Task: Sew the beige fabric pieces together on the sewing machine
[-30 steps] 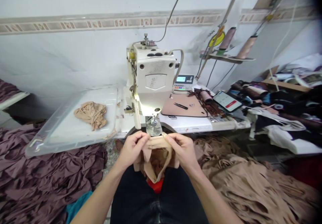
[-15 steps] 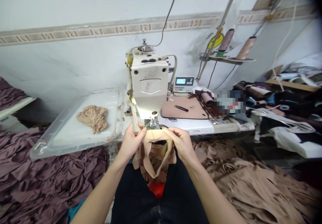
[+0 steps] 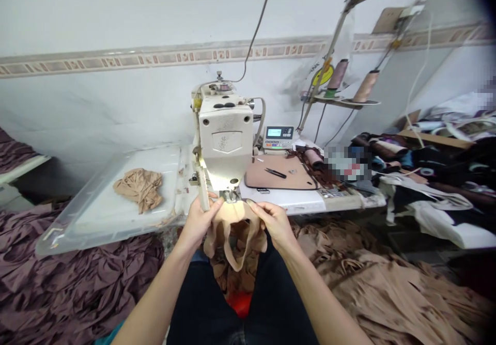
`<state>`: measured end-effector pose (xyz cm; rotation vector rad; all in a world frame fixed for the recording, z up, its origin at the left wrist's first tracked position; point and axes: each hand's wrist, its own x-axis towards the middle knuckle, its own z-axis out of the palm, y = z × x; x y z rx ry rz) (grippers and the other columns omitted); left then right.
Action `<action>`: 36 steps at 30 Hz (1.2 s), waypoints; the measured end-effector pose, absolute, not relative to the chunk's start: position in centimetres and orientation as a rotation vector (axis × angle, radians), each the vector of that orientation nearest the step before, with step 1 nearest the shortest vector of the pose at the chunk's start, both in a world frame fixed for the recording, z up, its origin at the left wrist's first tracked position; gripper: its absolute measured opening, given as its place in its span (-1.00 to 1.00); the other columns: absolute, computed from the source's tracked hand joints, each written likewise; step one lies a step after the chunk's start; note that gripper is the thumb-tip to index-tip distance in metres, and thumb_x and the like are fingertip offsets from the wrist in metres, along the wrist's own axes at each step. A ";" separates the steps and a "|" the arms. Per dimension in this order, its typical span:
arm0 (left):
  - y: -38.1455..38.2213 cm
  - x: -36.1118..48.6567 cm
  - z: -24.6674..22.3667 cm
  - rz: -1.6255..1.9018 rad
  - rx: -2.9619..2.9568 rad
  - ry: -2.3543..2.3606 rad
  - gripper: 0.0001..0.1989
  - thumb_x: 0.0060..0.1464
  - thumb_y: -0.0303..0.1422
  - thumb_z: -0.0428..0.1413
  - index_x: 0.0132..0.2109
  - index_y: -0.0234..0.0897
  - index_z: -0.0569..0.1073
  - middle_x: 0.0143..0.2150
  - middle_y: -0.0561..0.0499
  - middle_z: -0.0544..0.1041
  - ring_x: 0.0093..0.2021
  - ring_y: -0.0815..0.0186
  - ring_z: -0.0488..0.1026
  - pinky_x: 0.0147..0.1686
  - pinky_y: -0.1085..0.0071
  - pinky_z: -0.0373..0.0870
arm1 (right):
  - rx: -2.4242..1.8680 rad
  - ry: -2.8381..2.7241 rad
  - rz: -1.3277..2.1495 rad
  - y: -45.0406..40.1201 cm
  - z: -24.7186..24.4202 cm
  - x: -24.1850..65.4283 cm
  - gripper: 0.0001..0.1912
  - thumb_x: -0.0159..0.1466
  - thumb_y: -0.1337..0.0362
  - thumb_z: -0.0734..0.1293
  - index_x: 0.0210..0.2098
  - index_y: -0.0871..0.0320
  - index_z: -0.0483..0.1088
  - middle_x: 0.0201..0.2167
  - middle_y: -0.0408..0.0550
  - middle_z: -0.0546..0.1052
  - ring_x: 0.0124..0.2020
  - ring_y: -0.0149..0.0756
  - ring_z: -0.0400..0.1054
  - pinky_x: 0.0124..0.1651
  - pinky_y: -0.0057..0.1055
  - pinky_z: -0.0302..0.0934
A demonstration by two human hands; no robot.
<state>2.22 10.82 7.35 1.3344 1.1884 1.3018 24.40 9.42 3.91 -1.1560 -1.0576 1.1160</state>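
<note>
My left hand [image 3: 198, 222] and my right hand [image 3: 273, 224] pinch a tan stretch-fabric garment [image 3: 235, 244] from either side, just in front of the presser foot [image 3: 231, 195]. The fabric's top edge reaches the foot, and a looped band of it hangs down between my hands over my dark trousers. The foot sits under the head of a cream industrial sewing machine [image 3: 225, 138]. My fingers hide part of the edge, so the exact contact with the foot is hard to see.
A clear plastic tray [image 3: 116, 216] holding a crumpled tan piece [image 3: 139, 190] lies left of the machine. Heaps of mauve fabric [image 3: 77, 283] and tan fabric [image 3: 387, 288] surround me. Right of the machine are a pad with a small tool [image 3: 281, 173], thread cones [image 3: 366, 87] and piled materials.
Both hands have moved forward, bringing the tan fabric's edge up to the presser foot. My view has also shifted slightly.
</note>
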 end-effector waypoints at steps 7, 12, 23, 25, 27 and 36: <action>9.1 -2.9 3.6 1.269 1.542 1.479 -0.54 0.17 0.06 0.32 -0.31 -0.29 0.55 -0.56 0.14 0.36 -0.50 0.36 0.29 -0.43 0.47 0.21 | -1.220 -0.962 0.950 4.9 -0.4 23.1 -0.46 0.26 -0.23 0.50 -0.40 0.17 0.59 -0.46 -0.06 0.58 -0.59 -0.40 0.20 -0.51 -0.42 0.09; 8.6 -4.5 3.8 1.265 1.358 1.372 -0.45 0.02 0.15 0.38 -0.34 -0.30 0.56 -0.44 0.02 0.55 -0.44 0.31 0.43 -0.37 0.45 0.35 | -1.064 -1.055 1.312 2.6 0.3 19.3 -0.37 0.24 -0.34 0.46 -0.37 0.16 0.63 -0.25 0.12 0.70 -0.47 -0.25 0.42 -0.43 -0.35 0.31; 5.3 -2.1 2.3 1.151 1.228 1.219 -0.45 0.11 0.16 0.33 -0.26 -0.32 0.64 -0.39 -0.04 0.60 -0.40 0.27 0.47 -0.41 0.45 0.39 | -0.906 -0.970 1.612 2.5 1.1 18.5 -0.44 0.20 -0.21 0.58 -0.42 0.16 0.43 -0.64 -0.29 0.34 -0.68 -0.56 0.00 -0.59 -0.54 -0.16; 4.7 -2.4 2.2 0.986 1.403 1.154 -0.48 0.18 0.12 0.30 -0.31 -0.32 0.65 -0.42 -0.04 0.57 -0.42 0.28 0.44 -0.42 0.44 0.37 | -0.963 -1.014 1.616 2.0 1.4 20.9 -0.45 0.17 -0.19 0.60 -0.44 0.16 0.45 -0.64 -0.27 0.34 -0.67 -0.54 0.00 -0.58 -0.51 -0.19; 4.4 -2.8 2.2 0.764 1.584 1.038 -0.53 0.22 0.04 0.30 -0.35 -0.32 0.67 -0.38 -0.06 0.57 -0.39 0.28 0.45 -0.37 0.42 0.38 | -1.022 -1.127 1.621 1.5 2.0 23.5 -0.49 0.19 -0.17 0.58 -0.39 0.17 0.53 -0.64 -0.26 0.33 -0.65 -0.50 0.02 -0.57 -0.48 -0.17; 2.6 2.1 1.1 0.523 1.584 0.849 -0.48 0.40 0.08 0.07 -0.17 -0.32 0.59 -0.27 -0.03 0.55 -0.31 0.31 0.42 -0.29 0.43 0.36 | -1.092 -2.104 1.523 -0.3 6.1 26.1 -0.68 0.25 0.09 0.57 -0.47 0.21 0.61 -0.66 -0.26 0.30 -0.55 -0.43 0.09 -0.46 -0.46 -0.06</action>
